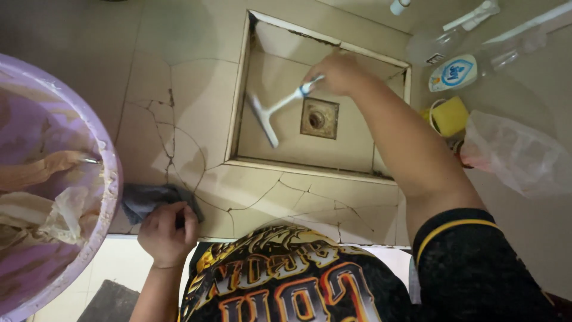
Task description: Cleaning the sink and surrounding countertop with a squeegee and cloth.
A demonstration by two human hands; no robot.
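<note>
Near edge: left hand (pixel 167 234) closing round grey cloth (pixel 149 200), pressing on cracked counter (pixel 196 107), likely bracing. Right hand (pixel 337 74) fisted on squeegee (pixel 273 112) handle, reaching far; blade lying in sink (pixel 280 71), left of drain (pixel 319 118). Purple tub (pixel 110 179) sitting at left.

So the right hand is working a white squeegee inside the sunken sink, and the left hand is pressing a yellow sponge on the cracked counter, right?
Not quite. In the head view the left hand presses a grey cloth, not a yellow sponge. The rest holds: the right hand works the white squeegee inside the sunken sink beside the cracked counter.
</note>
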